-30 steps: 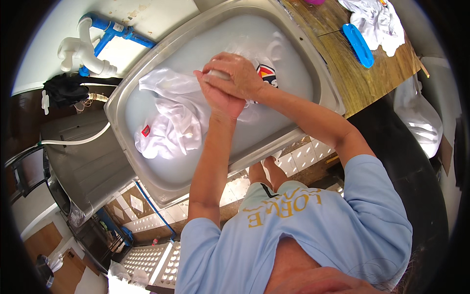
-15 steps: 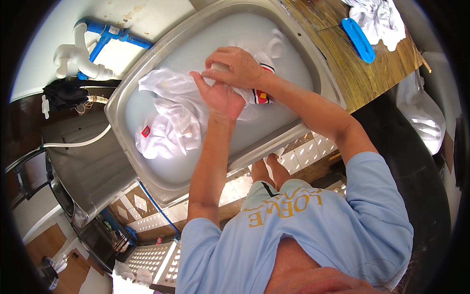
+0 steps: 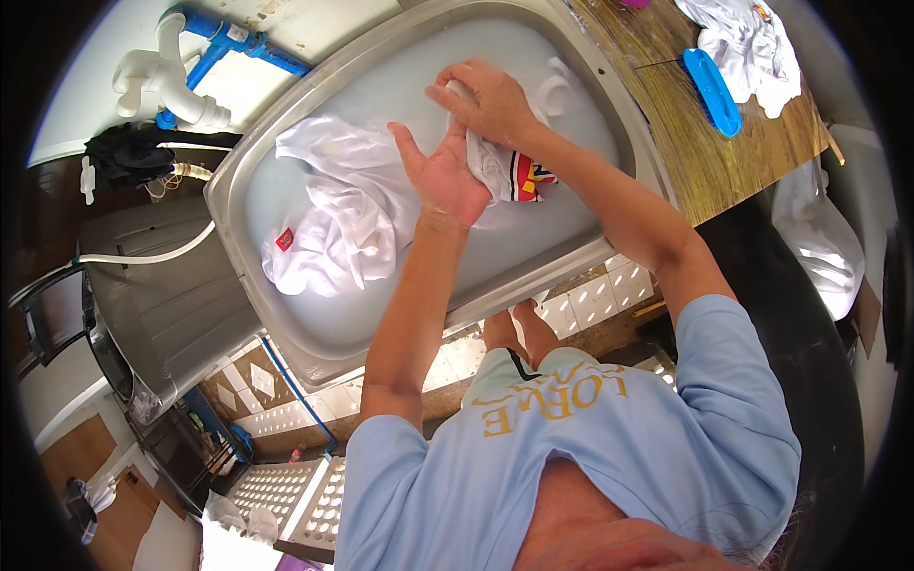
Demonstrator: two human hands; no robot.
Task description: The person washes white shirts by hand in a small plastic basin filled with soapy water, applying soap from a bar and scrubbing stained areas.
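- Curling around a pale object (image 3: 460, 92), likely soap though it is too hidden to confirm, the right grip (image 3: 493, 103) is closed; a wet, slick surface could shoot it out.
- The left grip (image 3: 455, 183) is open, palm up, thumb spread toward 11 o'clock, so it clamps nothing and could let cloth slide away.
- At its 3 o'clock side, the printed white garment (image 3: 526, 178) lies bunched beneath the right wrist, partly in the water; its own soaked weight could drag it under.
- The plain white garment (image 3: 328, 228) sits at 8 o'clock, near enough to tangle if both get pulled.
- Cloudy water (image 3: 476, 46) leaves moving room at 12 o'clock; anything dropped there could be hard to find.
- The basin's rim (image 3: 533, 284) runs under both forearms towards 6 o'clock, where careless lifting could spill water.
- Beyond, around 3 o'clock, the wooden desk (image 3: 657, 105) carries a blue brush (image 3: 712, 93).
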